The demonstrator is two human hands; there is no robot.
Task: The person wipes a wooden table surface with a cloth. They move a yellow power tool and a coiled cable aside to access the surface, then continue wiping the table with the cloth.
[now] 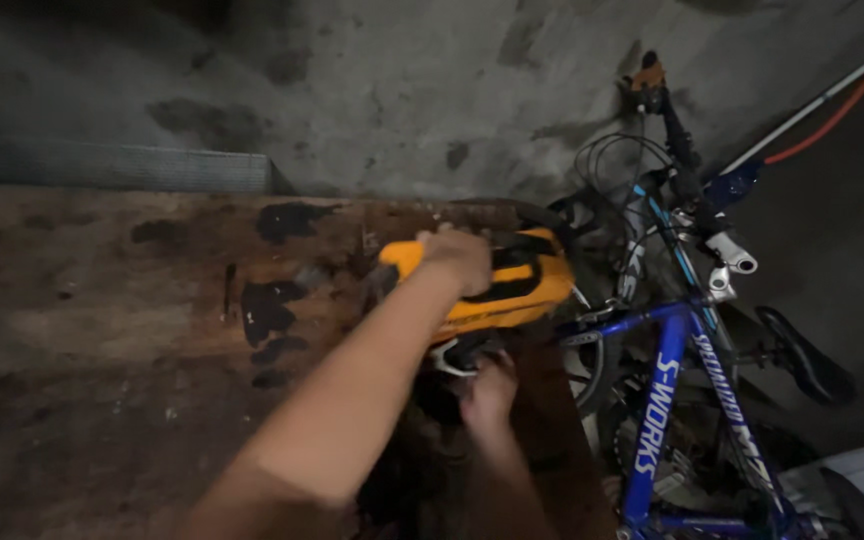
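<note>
Gripping the top of a yellow power tool (512,285), the left hand (457,258) is clenched around it; the right hand (489,392) sits just below, its grasp unclear, a blue bicycle (687,380) beside.

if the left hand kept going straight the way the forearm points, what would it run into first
The left hand already grips the yellow and black power tool. Pushed further up and right, it would probably meet the dark bicycle tyre just beyond, then the grey wall. Depth is hard to judge in this dim view.
</note>
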